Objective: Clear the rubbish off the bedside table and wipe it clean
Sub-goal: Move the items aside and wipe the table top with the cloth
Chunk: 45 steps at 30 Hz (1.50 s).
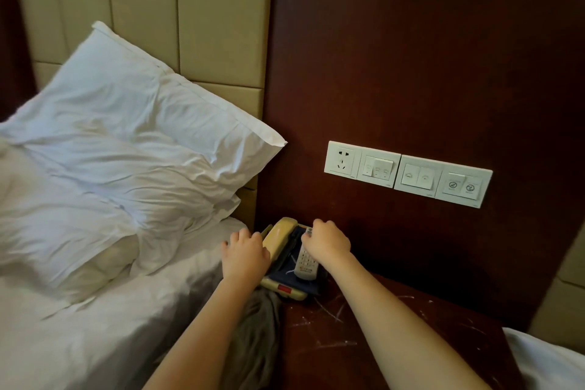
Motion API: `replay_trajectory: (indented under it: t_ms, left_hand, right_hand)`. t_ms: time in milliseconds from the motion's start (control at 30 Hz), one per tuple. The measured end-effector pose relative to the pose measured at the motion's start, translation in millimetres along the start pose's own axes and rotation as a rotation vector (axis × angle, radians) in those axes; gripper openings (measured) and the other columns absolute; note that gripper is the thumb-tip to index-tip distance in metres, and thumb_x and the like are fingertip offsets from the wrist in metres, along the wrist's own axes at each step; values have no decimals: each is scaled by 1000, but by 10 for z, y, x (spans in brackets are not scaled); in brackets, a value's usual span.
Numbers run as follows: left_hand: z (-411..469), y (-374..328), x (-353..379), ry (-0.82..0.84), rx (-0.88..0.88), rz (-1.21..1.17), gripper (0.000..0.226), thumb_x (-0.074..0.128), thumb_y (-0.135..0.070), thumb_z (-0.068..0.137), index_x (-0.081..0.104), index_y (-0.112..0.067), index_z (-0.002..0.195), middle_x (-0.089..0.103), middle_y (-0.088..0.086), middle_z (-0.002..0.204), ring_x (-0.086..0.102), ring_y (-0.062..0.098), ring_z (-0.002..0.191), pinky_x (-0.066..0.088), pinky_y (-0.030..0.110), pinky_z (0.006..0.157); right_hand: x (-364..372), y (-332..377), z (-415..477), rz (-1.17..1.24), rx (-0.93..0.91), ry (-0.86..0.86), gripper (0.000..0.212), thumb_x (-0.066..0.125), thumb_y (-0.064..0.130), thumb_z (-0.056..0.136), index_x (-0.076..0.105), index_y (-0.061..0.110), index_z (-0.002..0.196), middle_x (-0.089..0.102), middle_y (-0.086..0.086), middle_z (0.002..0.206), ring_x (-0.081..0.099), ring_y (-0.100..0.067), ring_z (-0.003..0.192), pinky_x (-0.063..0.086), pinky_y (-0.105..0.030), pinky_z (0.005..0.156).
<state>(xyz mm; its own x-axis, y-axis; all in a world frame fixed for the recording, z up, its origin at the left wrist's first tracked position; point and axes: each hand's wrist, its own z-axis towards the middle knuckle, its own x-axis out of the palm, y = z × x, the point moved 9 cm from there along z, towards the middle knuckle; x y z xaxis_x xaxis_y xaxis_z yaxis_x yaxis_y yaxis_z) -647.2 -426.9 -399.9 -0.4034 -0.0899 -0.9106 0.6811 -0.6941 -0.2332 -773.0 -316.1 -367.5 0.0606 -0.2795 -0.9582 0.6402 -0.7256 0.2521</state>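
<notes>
Bedside table (364, 342) surface, scratched, carries telephone (278, 237) with remote control (306, 264) at far left corner; left hand (245, 255) fingers curl on telephone's side, right hand (326, 239) fingers grip remote's far end, probably clearing stage, next lift both, then wipe with grey cloth (256, 336).

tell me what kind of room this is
Probably a hotel bedroom: white pillows against a padded headboard, a wall panel of socket and switches, and a telephone on the bedside table.
</notes>
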Motion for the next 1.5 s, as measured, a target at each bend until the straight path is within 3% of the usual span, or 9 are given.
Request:
replay_trajectory:
  t_ms: [200,333,433,500,567,1067,1333,1500]
  left_hand:
    - [-295,-67,-160,79,93,-65,29,41,-33,96,51,-19,120,50,4,126,45,23,119,36,39,99]
    - [-700,-56,211,206,134,-190,34,40,-31,97,47,-17,128,47,5,135,46,22,123,41,36,101]
    - [-1193,36,760,395,87,-133,55,30,-42,100,26,-13,147,25,7,154,22,24,143,21,37,115]
    - [-1430,84,982,463,80,-40,63,19,-48,100,8,-14,152,4,6,160,3,23,147,6,39,119]
    - [-1518,96,1006,483,103,1,64,15,-49,100,1,-16,153,-3,5,160,-3,23,147,2,40,119]
    - [-2583,-154,566,601,305,8,56,19,-43,101,9,-22,152,0,2,160,0,25,147,3,50,117]
    - [-3112,-826,545,647,498,41,59,33,-22,100,7,-24,153,-4,0,160,-3,24,147,-1,53,116]
    - [-3133,-810,636,592,521,22,64,39,-17,96,8,-23,152,-5,-3,160,-6,18,147,-2,52,117]
  right_hand:
    - [-281,261,-467,-102,-140,-45,30,40,32,98,58,13,113,62,-9,115,59,-29,104,47,-38,80]
    - [-223,327,-870,-164,-234,-29,29,40,32,98,56,12,111,60,-12,116,58,-32,104,44,-38,79]
    - [19,278,-1259,-261,-321,74,31,40,35,98,57,14,113,62,-11,115,60,-32,102,45,-38,79]
    - [136,186,-1502,-317,-333,134,31,41,35,97,57,15,114,61,-10,116,59,-32,105,45,-40,84]
    - [172,100,-1690,-328,-324,166,31,41,35,97,56,14,115,61,-11,117,58,-32,107,45,-40,84]
    - [33,-133,-2936,-301,-230,146,31,41,33,97,56,14,115,59,-10,119,57,-31,107,44,-37,81]
    - [489,-359,-3162,-326,-194,201,34,45,26,94,53,14,126,49,-9,131,49,-30,121,41,-40,96]
    - [818,-471,-3058,-285,-170,262,50,49,21,91,41,15,140,41,-6,143,36,-26,134,33,-45,107]
